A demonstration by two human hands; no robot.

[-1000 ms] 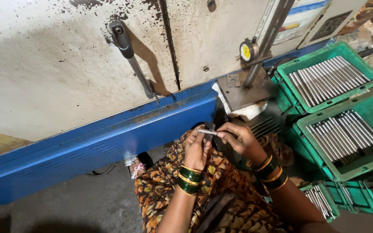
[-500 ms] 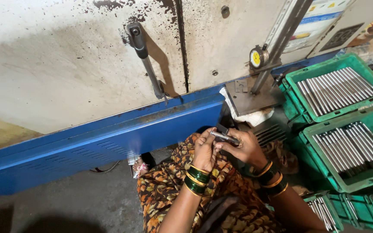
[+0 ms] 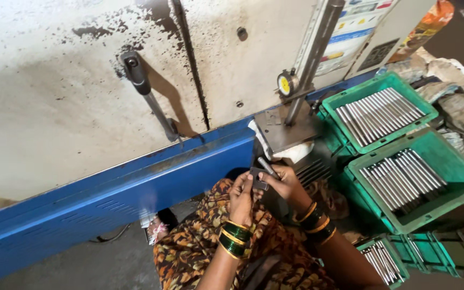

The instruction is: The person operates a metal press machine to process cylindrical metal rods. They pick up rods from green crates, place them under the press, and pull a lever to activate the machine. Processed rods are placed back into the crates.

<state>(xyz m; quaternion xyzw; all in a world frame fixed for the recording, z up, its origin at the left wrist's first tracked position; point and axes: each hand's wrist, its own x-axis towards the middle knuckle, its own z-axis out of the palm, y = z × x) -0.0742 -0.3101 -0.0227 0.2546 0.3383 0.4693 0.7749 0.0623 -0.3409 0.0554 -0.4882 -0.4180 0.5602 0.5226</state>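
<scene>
Ahead of my fingers (image 3: 259,180) the gauge stand (image 3: 288,126) and blue rail (image 3: 135,185) block me; green crates (image 3: 404,172) crowd my right; leftward the floor (image 3: 81,263) seems open.

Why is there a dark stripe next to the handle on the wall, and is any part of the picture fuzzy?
Head view: the dark stripe is the shadow the black handle casts on the pale panel, which is brightly lit; the metal rods in the green crate shine with glare; both hands, left hand and right hand, look slightly soft, and the edges bend from the wide lens.
</scene>
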